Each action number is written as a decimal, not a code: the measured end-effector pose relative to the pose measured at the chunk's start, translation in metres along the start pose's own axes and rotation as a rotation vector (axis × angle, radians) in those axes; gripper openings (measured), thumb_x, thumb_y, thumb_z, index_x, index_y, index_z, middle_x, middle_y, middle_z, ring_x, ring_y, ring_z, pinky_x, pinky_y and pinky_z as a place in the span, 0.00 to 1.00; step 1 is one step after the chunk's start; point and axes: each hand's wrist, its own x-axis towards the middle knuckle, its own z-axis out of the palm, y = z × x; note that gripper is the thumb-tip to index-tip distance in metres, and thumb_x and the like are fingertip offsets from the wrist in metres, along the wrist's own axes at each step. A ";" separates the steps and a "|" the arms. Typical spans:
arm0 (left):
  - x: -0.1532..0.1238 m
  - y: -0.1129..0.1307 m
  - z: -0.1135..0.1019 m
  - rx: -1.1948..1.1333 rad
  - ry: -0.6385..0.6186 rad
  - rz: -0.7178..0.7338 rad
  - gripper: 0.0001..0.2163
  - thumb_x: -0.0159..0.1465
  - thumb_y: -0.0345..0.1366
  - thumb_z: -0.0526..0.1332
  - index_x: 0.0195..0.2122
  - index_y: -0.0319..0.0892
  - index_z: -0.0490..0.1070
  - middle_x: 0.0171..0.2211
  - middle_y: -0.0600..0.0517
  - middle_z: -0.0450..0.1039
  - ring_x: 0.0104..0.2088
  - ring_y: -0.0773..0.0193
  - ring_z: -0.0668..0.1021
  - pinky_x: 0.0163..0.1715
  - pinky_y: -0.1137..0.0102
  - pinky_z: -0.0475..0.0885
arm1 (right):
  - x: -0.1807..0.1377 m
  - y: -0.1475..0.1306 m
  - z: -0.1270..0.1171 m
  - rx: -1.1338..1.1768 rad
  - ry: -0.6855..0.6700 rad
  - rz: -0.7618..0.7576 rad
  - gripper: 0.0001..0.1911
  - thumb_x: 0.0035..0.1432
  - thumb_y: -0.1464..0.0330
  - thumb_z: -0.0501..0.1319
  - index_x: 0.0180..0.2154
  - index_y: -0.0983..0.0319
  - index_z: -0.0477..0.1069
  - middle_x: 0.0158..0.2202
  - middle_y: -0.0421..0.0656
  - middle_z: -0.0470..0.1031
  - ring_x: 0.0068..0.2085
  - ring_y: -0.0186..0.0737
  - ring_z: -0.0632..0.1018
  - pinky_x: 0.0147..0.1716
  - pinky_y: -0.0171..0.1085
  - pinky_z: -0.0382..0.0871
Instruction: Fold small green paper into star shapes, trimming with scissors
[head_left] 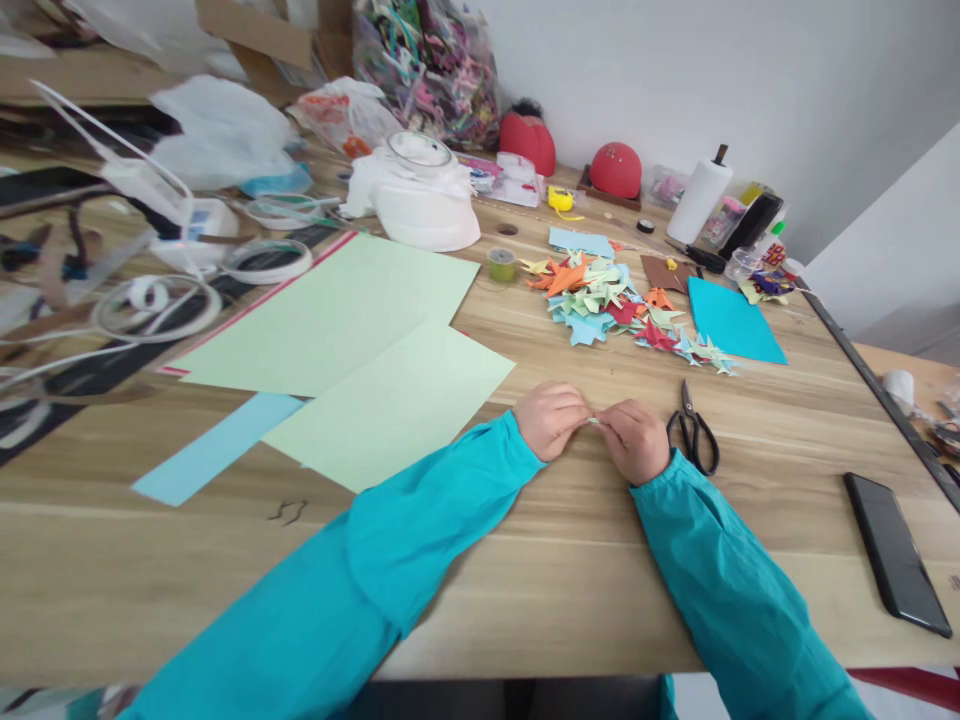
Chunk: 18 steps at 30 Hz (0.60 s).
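My left hand (555, 420) and my right hand (634, 437) meet over the middle of the table. Between their fingertips they pinch a small piece of pale green paper (593, 420); most of it is hidden by the fingers. Black-handled scissors (694, 430) lie just right of my right hand, tips pointing away from me. Beyond the hands lies a heap of small folded paper shapes (600, 295) in orange, green, blue and red. Large pale green sheets (405, 410) spread to the left of my left hand, overlapping a light blue paper strip (217, 450).
A black phone (898, 555) lies near the right edge. A teal sheet (736, 320) and a spool of green thread (502, 265) are farther back. Cables (150, 310) clutter the left; a white bundle (420, 195), a tape measure (561, 200) and a white roll (699, 202) stand along the back.
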 end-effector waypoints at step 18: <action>-0.001 0.002 0.000 -0.066 -0.036 -0.062 0.09 0.59 0.31 0.52 0.30 0.37 0.71 0.27 0.46 0.74 0.30 0.63 0.73 0.31 0.68 0.69 | 0.001 -0.005 -0.002 -0.046 -0.003 -0.009 0.09 0.57 0.70 0.53 0.29 0.62 0.71 0.26 0.45 0.73 0.30 0.39 0.71 0.31 0.35 0.64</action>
